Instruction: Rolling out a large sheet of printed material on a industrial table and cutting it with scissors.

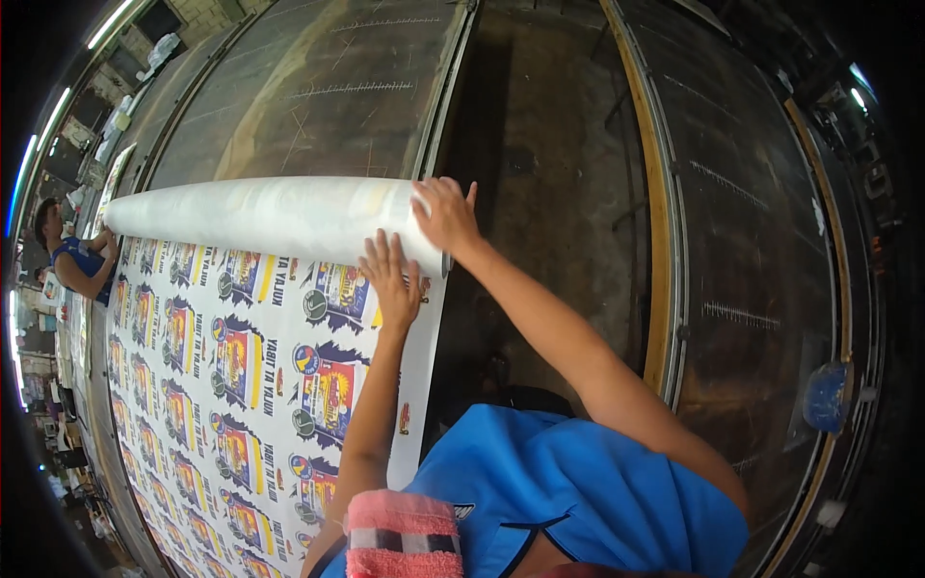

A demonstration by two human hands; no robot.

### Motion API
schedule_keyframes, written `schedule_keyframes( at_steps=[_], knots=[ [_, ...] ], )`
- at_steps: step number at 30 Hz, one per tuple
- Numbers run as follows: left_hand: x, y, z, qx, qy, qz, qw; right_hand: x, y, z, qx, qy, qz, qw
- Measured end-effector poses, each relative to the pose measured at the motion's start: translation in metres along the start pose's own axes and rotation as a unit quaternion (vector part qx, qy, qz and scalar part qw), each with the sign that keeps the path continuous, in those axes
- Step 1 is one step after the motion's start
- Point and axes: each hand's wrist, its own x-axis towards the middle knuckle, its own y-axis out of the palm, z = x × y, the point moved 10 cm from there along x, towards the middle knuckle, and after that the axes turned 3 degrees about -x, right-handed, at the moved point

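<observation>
A thick roll of white sheet material (260, 214) lies crosswise on the table, its near end beside my hands. From under it the unrolled printed sheet (436, 332) spreads toward me, covered in repeated colourful motifs. My left hand (393, 281) rests palm down, fingers spread, over the sheet's right margin, with its fingertips against the lower side of the roll. Over the roll's right end lies my right hand (447, 218), fingers apart, one sticking out past the edge. My right palm's contact with the roll is hidden.
At the roll's far left end a person in a blue sleeveless top (85, 262) has hands near it. Beyond the roll stretches a dark, scratched tabletop (356, 116). A gap with floor (549, 193) separates it from a second long table (732, 241). A blue object (827, 397) hangs at that table's far edge.
</observation>
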Motion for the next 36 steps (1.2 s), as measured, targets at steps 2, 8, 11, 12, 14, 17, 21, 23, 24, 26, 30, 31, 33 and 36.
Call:
schedule_keyframes(
  at_steps=[2,8,11,12,14,17,21,23,24,26,30,31,33,36],
  knots=[
    [0.025,0.034,-0.004,0.022,-0.026,0.035,0.999,0.058,0.015,-0.056,0.051,0.107,0.112,0.987],
    [0.195,0.102,-0.018,0.103,0.057,0.008,0.993,0.14,-0.01,-0.109,0.087,0.018,-0.018,0.996],
    [0.297,0.168,0.009,0.042,0.032,0.078,0.996,0.101,-0.03,-0.096,0.065,-0.089,-0.134,0.985],
    [0.334,0.184,0.018,-0.027,0.015,0.043,0.999,0.09,-0.027,-0.093,0.064,-0.104,-0.128,0.984],
    [0.396,0.222,0.036,-0.098,-0.001,0.012,0.995,0.083,-0.006,-0.081,0.015,-0.151,-0.039,0.988],
    [0.492,0.29,0.083,-0.442,-0.168,0.02,0.881,0.143,0.021,-0.112,-0.059,-0.103,0.094,0.989],
    [0.537,0.298,0.103,-0.469,-0.121,-0.027,0.875,0.272,-0.009,-0.157,-0.129,-0.147,-0.017,0.981],
    [0.526,0.286,0.105,-0.368,-0.079,-0.029,0.926,0.345,-0.014,-0.191,-0.109,-0.11,-0.015,0.988],
    [0.52,0.288,0.11,-0.364,-0.096,-0.022,0.926,0.382,-0.023,-0.212,-0.078,-0.079,-0.032,0.993],
    [0.506,0.296,0.106,-0.142,-0.081,0.035,0.986,0.454,-0.015,-0.273,-0.006,0.064,0.051,0.997],
    [0.507,0.334,0.075,-0.003,-0.015,0.028,0.999,0.542,-0.044,-0.323,-0.073,0.088,-0.002,0.993],
    [0.511,0.345,0.071,-0.009,-0.01,0.031,0.999,0.547,-0.039,-0.317,-0.022,0.028,0.033,0.999],
    [0.523,0.369,0.069,-0.02,-0.003,0.047,0.999,0.536,-0.043,-0.307,-0.021,-0.039,-0.013,0.999],
    [0.561,0.41,0.082,0.011,-0.029,0.081,0.996,0.516,-0.04,-0.302,-0.083,-0.092,-0.036,0.992]
  ],
)
